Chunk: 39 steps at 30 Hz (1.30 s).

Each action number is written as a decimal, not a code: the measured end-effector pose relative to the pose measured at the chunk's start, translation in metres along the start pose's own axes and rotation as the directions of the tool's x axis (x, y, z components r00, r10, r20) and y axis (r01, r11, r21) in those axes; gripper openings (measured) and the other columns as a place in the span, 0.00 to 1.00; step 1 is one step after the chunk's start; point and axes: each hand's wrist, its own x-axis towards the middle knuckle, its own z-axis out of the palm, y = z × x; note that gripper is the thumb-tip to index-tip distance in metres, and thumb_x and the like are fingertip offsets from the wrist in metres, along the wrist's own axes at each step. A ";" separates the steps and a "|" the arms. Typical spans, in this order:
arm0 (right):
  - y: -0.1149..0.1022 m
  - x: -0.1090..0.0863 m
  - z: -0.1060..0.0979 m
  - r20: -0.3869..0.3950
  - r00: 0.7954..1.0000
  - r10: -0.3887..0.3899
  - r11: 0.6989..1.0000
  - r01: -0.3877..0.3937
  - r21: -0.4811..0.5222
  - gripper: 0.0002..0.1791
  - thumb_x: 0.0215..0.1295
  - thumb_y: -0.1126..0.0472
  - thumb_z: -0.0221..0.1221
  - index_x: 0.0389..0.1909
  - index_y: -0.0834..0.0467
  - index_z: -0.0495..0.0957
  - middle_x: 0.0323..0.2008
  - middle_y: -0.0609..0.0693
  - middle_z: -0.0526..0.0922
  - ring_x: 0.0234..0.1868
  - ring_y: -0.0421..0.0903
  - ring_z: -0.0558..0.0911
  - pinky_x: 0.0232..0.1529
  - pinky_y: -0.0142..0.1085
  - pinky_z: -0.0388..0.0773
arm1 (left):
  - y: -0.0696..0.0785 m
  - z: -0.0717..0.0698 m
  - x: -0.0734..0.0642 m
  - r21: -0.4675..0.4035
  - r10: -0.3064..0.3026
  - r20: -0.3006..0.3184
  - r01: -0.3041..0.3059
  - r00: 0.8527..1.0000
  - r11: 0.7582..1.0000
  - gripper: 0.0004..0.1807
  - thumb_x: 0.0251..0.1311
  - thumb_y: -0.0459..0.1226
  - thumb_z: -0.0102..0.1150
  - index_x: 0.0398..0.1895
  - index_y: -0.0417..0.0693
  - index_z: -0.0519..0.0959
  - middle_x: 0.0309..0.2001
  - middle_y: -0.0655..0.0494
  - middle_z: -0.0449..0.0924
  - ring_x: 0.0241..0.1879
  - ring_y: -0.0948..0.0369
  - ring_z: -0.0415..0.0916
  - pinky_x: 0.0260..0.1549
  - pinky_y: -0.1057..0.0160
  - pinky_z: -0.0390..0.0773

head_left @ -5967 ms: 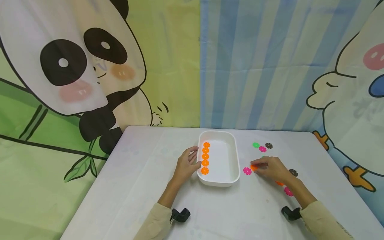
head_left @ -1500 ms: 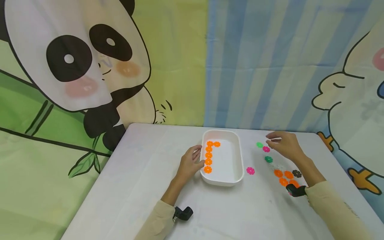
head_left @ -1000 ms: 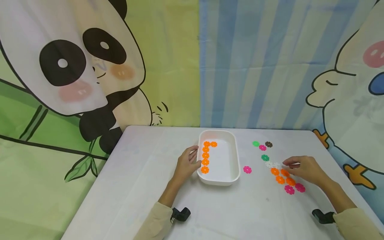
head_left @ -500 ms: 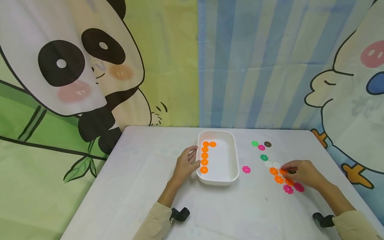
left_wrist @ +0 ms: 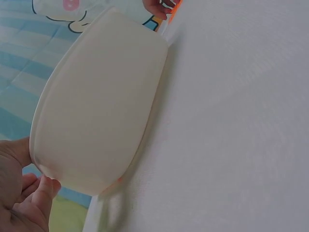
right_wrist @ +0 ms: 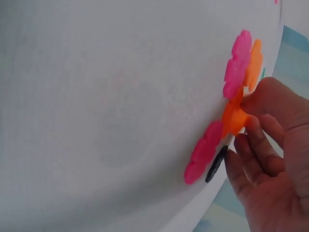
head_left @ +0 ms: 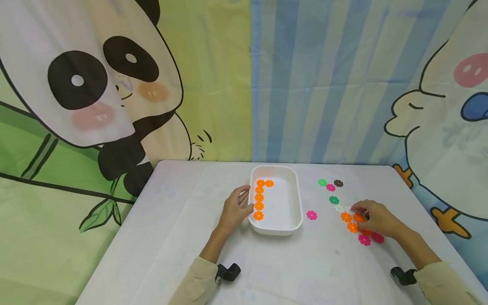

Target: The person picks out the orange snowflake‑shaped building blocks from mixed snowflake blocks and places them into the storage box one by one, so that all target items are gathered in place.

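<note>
My left hand point(head_left: 234, 209) grips the left wall of a white tray point(head_left: 299, 199), thumb at the rim in the left wrist view. Inside the tray, orange flower-shaped discs point(head_left: 259, 198) form a column along the left side, with one more beside the top. On the table to the right, my right hand point(head_left: 381, 218) has thumb and index finger around an orange flower-shaped disc point(head_left: 358, 217) in a cluster. Around it lie other orange discs point(head_left: 352, 228), pink discs point(head_left: 364, 240), and a dark disc point(right_wrist: 217, 164) partly hidden by the hand in the head view.
White flower discs point(head_left: 342, 209) and a green disc point(head_left: 334, 200) lie beyond the cluster. Farther back are light green point(head_left: 322, 182), pink point(head_left: 330, 187) and brown discs point(head_left: 338, 183). A lone pink disc point(head_left: 311, 215) lies right of the tray. A patterned cloth hangs behind.
An orange disc joined the tray, beside the column's top. My right hand went back to the cluster, and its fingers have closed in on an orange disc. The left hand stays at the tray.
</note>
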 end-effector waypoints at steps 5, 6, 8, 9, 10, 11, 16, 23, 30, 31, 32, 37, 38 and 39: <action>-0.005 0.000 -0.001 -0.035 0.998 -0.043 0.999 0.041 -0.030 0.25 0.41 0.67 0.75 0.45 0.60 0.80 0.35 0.49 0.76 0.35 0.46 0.76 0.31 0.31 0.84 | 0.009 0.000 -0.002 0.002 0.000 0.018 0.000 1.000 1.000 0.32 0.55 0.21 0.60 0.66 0.30 0.64 0.66 0.37 0.64 0.66 0.41 0.64 0.61 0.53 0.69; -0.006 -0.001 -0.002 -0.038 0.998 -0.053 0.998 0.051 -0.042 0.24 0.42 0.67 0.75 0.44 0.61 0.81 0.36 0.49 0.77 0.35 0.46 0.76 0.31 0.31 0.84 | 0.008 0.000 -0.002 0.002 0.002 0.015 -0.002 1.000 1.000 0.32 0.55 0.21 0.61 0.65 0.31 0.65 0.66 0.37 0.64 0.66 0.41 0.64 0.61 0.53 0.69; -0.009 -0.003 -0.003 -0.048 0.996 -0.081 0.994 0.077 -0.072 0.23 0.43 0.67 0.74 0.45 0.61 0.82 0.37 0.50 0.78 0.35 0.46 0.77 0.32 0.33 0.85 | 0.003 0.000 -0.001 0.011 0.000 0.003 0.000 1.000 1.000 0.32 0.55 0.22 0.61 0.65 0.34 0.66 0.66 0.41 0.66 0.66 0.43 0.65 0.60 0.56 0.70; -0.010 -0.005 -0.004 -0.055 0.994 -0.094 0.992 0.089 -0.087 0.23 0.44 0.67 0.74 0.45 0.62 0.82 0.39 0.51 0.79 0.36 0.47 0.78 0.32 0.34 0.86 | 0.000 0.000 0.000 0.014 0.001 -0.003 -0.001 1.000 1.000 0.32 0.55 0.22 0.62 0.65 0.36 0.67 0.65 0.42 0.66 0.65 0.44 0.66 0.60 0.58 0.71; -0.010 -0.006 -0.005 -0.060 0.993 -0.105 0.990 0.099 -0.099 0.23 0.45 0.68 0.74 0.45 0.62 0.83 0.40 0.53 0.80 0.36 0.47 0.79 0.32 0.35 0.86 | -0.003 0.000 0.001 0.016 0.002 -0.008 -0.001 1.000 1.000 0.32 0.54 0.22 0.62 0.64 0.37 0.68 0.65 0.44 0.67 0.65 0.46 0.66 0.60 0.60 0.71; -0.010 -0.008 -0.006 -0.062 0.991 -0.115 0.989 0.108 -0.105 0.23 0.45 0.68 0.74 0.46 0.62 0.82 0.41 0.55 0.81 0.36 0.49 0.80 0.32 0.37 0.86 | -0.005 0.000 0.001 0.015 0.002 -0.012 -0.001 1.000 1.000 0.31 0.54 0.22 0.63 0.64 0.39 0.68 0.65 0.46 0.67 0.65 0.47 0.67 0.59 0.61 0.71; -0.009 -0.012 -0.006 -0.060 0.992 -0.110 0.991 0.104 -0.087 0.25 0.48 0.68 0.73 0.50 0.60 0.81 0.46 0.60 0.81 0.39 0.53 0.82 0.34 0.38 0.87 | -0.011 0.000 0.003 0.017 0.010 -0.015 -0.010 1.000 1.000 0.31 0.54 0.24 0.63 0.64 0.40 0.69 0.64 0.50 0.68 0.65 0.51 0.68 0.58 0.66 0.72; -0.003 -0.011 -0.007 -0.041 0.991 -0.125 0.987 0.120 -0.105 0.23 0.50 0.67 0.71 0.51 0.59 0.83 0.45 0.57 0.83 0.41 0.53 0.82 0.35 0.37 0.86 | -0.012 -0.001 0.003 0.033 0.002 -0.018 -0.001 1.000 0.999 0.31 0.55 0.26 0.63 0.65 0.40 0.68 0.64 0.52 0.68 0.64 0.52 0.69 0.56 0.67 0.73; -0.002 -0.010 -0.008 -0.010 0.994 -0.107 0.989 0.105 -0.105 0.21 0.50 0.67 0.71 0.49 0.57 0.84 0.43 0.54 0.83 0.40 0.52 0.81 0.34 0.36 0.86 | -0.013 0.001 0.003 0.028 0.000 -0.024 0.001 1.000 1.000 0.31 0.54 0.24 0.63 0.63 0.43 0.70 0.64 0.49 0.69 0.64 0.49 0.69 0.56 0.66 0.73; -0.002 -0.010 -0.008 -0.016 0.995 -0.098 0.990 0.095 -0.099 0.22 0.50 0.67 0.72 0.49 0.58 0.84 0.43 0.55 0.83 0.40 0.52 0.81 0.33 0.36 0.86 | -0.013 0.001 0.003 0.029 -0.001 -0.025 0.002 1.000 1.000 0.31 0.54 0.24 0.63 0.63 0.44 0.70 0.64 0.49 0.69 0.64 0.49 0.69 0.56 0.67 0.73; -0.003 -0.010 -0.009 -0.024 0.996 -0.089 0.992 0.087 -0.092 0.22 0.49 0.66 0.72 0.48 0.58 0.84 0.43 0.56 0.83 0.41 0.53 0.81 0.33 0.36 0.86 | -0.013 0.001 0.003 0.027 0.001 -0.025 -0.001 1.000 1.000 0.31 0.54 0.24 0.63 0.63 0.44 0.70 0.64 0.49 0.69 0.64 0.50 0.69 0.57 0.67 0.73; -0.004 -0.006 -0.012 -0.126 0.985 -0.119 0.991 0.109 -0.082 0.23 0.48 0.63 0.75 0.48 0.58 0.85 0.43 0.55 0.83 0.42 0.56 0.82 0.30 0.33 0.86 | -0.012 0.000 0.003 0.016 0.016 -0.023 -0.016 1.000 1.000 0.31 0.54 0.23 0.62 0.63 0.43 0.69 0.64 0.48 0.68 0.64 0.50 0.69 0.57 0.67 0.72; -0.005 -0.005 -0.012 -0.151 0.977 -0.148 0.987 0.136 -0.089 0.23 0.48 0.63 0.75 0.48 0.58 0.85 0.43 0.54 0.83 0.42 0.55 0.83 0.30 0.34 0.86 | -0.012 0.000 0.003 0.015 0.020 -0.022 -0.019 1.000 1.000 0.31 0.53 0.23 0.62 0.63 0.42 0.69 0.64 0.48 0.68 0.64 0.50 0.69 0.57 0.67 0.72; -0.006 -0.004 -0.012 -0.172 0.969 -0.175 0.982 0.161 -0.096 0.23 0.47 0.62 0.75 0.48 0.58 0.85 0.42 0.53 0.84 0.41 0.55 0.83 0.30 0.35 0.86 | -0.012 0.000 0.003 0.017 0.019 -0.023 -0.019 1.000 1.000 0.31 0.53 0.23 0.62 0.63 0.42 0.69 0.64 0.48 0.69 0.64 0.49 0.69 0.57 0.68 0.72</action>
